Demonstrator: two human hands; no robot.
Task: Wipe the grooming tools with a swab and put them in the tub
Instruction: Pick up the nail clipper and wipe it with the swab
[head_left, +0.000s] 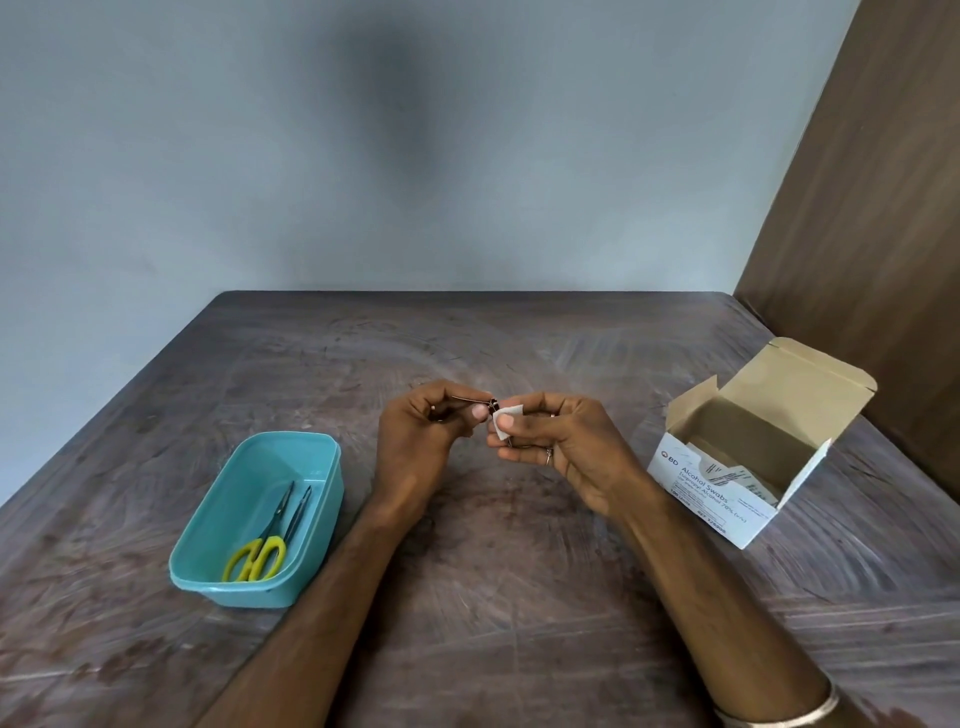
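Above the middle of the table, my left hand (426, 436) pinches a small thin metal tool (475, 400), mostly hidden by the fingers. My right hand (558, 449) presses a white swab (506, 423) against the tool's tip. The two hands touch at the swab. A teal plastic tub (208, 574) sits at the front left. Inside it lie yellow-handled scissors (262, 545) and a second slim dark metal tool (298, 512), side by side.
An open white box of alcohol swabs (727, 499) stands at the right, lid flap up, with packets inside. A brown panel (872, 218) rises at the far right. The table (519, 649) is dark, worn wood, set against a grey wall.
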